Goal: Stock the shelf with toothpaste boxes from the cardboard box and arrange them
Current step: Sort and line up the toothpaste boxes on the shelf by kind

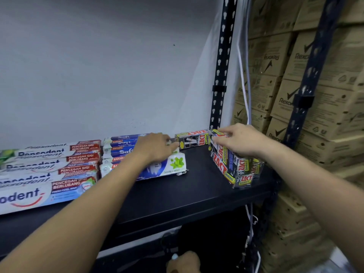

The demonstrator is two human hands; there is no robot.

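On the black shelf (177, 194), white Pepsodent boxes (49, 174) lie stacked at the left. Beside them is a stack of blue-and-white Safi boxes (118, 152). My left hand (155, 147) lies palm down on that stack, with its fingers curled over the right end of a Safi box printed with a mint leaf (173, 164). Black Zact boxes (230, 166) are stacked at the right end of the shelf. My right hand (240, 141) grips the top Zact box from above. A single Zact box (192, 139) lies along the back wall between my hands.
Two perforated dark uprights (221, 75) (313, 75) frame the shelf's right side, with white cables (244, 85) hanging between them. Brown Rexona cartons (325, 107) are piled high at the right. A foot (183, 263) shows below the shelf. Bare shelf surface lies between the Safi and Zact stacks.
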